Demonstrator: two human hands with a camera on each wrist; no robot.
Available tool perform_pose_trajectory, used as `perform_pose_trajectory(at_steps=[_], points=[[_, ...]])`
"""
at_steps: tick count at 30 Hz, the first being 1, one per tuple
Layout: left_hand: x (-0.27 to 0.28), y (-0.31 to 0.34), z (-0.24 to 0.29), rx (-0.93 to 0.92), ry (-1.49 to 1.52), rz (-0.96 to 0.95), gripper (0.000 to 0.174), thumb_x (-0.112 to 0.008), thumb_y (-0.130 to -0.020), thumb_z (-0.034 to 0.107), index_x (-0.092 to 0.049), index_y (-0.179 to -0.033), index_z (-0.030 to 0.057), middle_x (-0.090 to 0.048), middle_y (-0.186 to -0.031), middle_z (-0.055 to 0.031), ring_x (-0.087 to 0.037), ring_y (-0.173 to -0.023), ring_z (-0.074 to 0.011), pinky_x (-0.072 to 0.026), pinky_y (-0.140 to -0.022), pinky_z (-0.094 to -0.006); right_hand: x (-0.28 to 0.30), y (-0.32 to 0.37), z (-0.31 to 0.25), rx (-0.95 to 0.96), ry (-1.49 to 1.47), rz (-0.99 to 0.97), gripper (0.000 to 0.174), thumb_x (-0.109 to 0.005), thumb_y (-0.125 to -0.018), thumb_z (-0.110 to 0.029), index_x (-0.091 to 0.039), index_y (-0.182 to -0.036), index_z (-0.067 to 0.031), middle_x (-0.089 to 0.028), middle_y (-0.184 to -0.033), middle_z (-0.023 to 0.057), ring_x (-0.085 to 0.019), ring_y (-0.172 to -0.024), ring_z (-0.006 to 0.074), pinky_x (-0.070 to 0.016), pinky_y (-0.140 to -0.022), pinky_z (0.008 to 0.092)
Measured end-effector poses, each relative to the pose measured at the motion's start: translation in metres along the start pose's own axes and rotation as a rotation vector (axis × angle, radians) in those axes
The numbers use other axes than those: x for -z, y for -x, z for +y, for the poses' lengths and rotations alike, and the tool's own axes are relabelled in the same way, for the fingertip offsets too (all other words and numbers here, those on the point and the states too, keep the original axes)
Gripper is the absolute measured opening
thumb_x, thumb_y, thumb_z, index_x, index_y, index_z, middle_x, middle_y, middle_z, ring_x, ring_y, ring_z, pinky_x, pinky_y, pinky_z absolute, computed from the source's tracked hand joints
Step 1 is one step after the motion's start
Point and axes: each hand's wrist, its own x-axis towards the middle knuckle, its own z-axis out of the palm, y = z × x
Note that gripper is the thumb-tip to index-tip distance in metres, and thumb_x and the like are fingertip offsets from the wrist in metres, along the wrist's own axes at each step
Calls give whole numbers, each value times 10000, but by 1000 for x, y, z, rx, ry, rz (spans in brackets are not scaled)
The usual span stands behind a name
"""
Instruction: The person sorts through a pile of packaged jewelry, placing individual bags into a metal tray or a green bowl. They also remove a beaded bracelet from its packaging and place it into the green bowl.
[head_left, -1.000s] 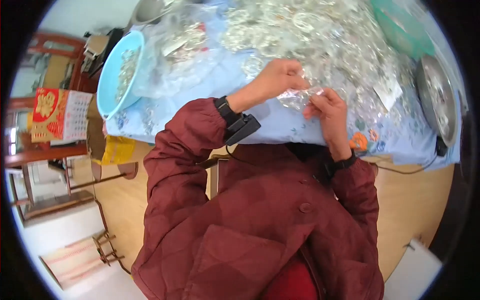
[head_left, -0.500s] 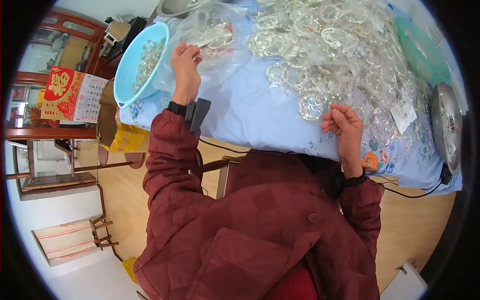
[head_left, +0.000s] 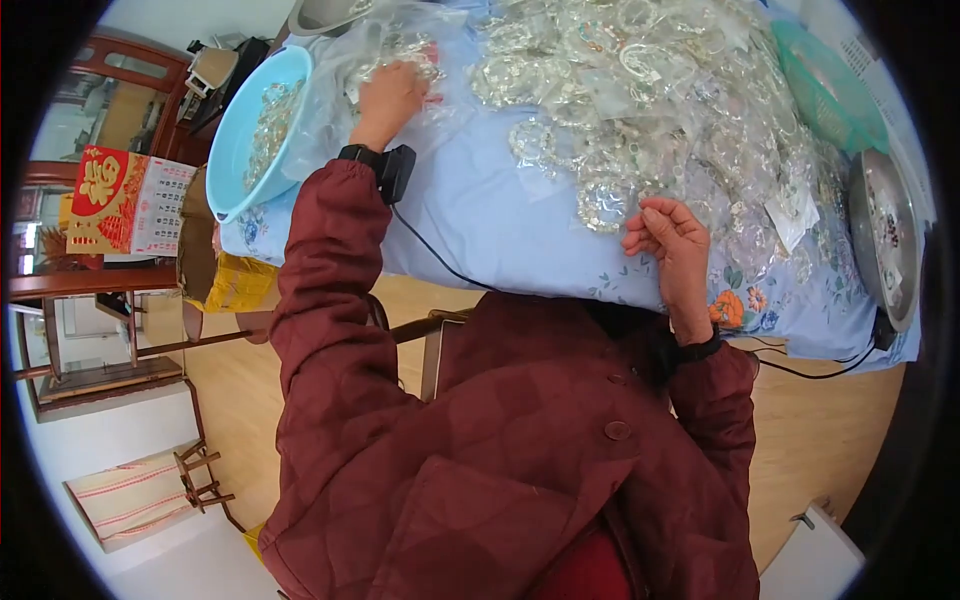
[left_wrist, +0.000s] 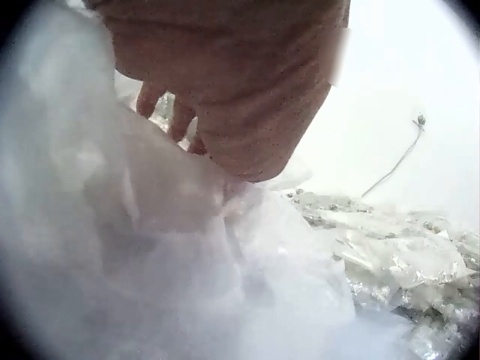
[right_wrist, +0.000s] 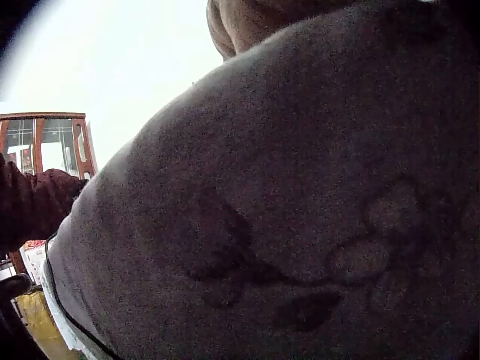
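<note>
My left hand [head_left: 390, 105] reaches down into a clear plastic bag [head_left: 335, 135] at the back left of the table, over small shiny packets [head_left: 405, 50] inside it. In the left wrist view the bag's cloudy film [left_wrist: 165, 247] covers much of the picture, and the fingers [left_wrist: 180, 120] point down past it; their tips are hidden. My right hand [head_left: 675, 245] hovers near the table's front edge with fingers loosely curled and no object visible in them. Just beyond it lies a clear packet with a silvery bracelet [head_left: 603, 207].
A large heap of clear-packed jewellery [head_left: 650, 100] covers the back right of the blue flowered tablecloth [head_left: 460, 200]. A light blue basin [head_left: 225, 170] with packets stands at left. A green basket [head_left: 830, 90] and a metal bowl [head_left: 890, 240] stand at right. A black cable [head_left: 435, 255] trails from my left wrist.
My left hand has left the front, where both hands held a clear packet together, and moved left and back into the bag. My right hand has stayed near the front edge, its fingers loosened.
</note>
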Motion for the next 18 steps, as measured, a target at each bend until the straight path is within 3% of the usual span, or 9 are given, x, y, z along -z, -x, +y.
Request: perform_pose_trajectory(at_steps=[5, 7, 8, 10, 14, 18], points=[[20, -2, 14, -97, -54, 119, 268, -550, -776, 262, -595, -964, 75, -571, -1058, -133, -528, -972, -348, -445, -768, -397, -1, -1, 0, -5, 6, -16, 167, -518, -866, -81, -547, -996, 20, -611, -783, 111, -600, -622, 159, -494, -559, 253], [19, -6, 49, 45, 657, -72, 306, -560, -779, 284, -590, -971, 49, -573, -1023, -171, -518, -969, -369, -435, -764, -418, 0, 0, 0, -7, 15, -12, 167, -517, -867, -79, -546, -997, 20, -611, -784, 111, -601, -622, 159, -494, -559, 253], [13, -6, 64, 44, 662, -72, 306, -560, -779, 284, -590, -971, 49, -573, -1023, -171, -518, -969, -369, -435, -764, -418, 0, -1, 0, -8, 13, -13, 165, -516, -867, -78, -547, -996, 20, -611, -784, 111, -601, -623, 159, -493, -560, 253], [0, -6, 88, -122, 628, 106, 366, -581, -771, 304, -583, -998, 18, -570, -1017, -203, -519, -965, -369, -423, -760, -425, 0, -1, 1, -8, 9, -17, 162, -514, -867, -75, -548, -994, 20, -610, -784, 111, -601, -624, 159, -493, -560, 253], [-6, 8, 115, -239, 545, 179, 449, -618, -744, 312, -561, -1055, -8, -569, -1028, -196, -529, -950, -349, -414, -770, -416, 0, 0, 0, -19, -1, -13, 160, -516, -866, -76, -551, -990, 20, -610, -786, 111, -602, -625, 159, -494, -561, 255], [-7, 32, 123, -222, 734, 199, 500, -655, -713, 282, -539, -1105, -5, -573, -945, -159, -544, -869, -288, -427, -721, -373, 0, -1, 1, -15, 15, -13, 161, -520, -865, -79, -552, -987, 21, -611, -788, 111, -603, -628, 159, -495, -563, 256]])
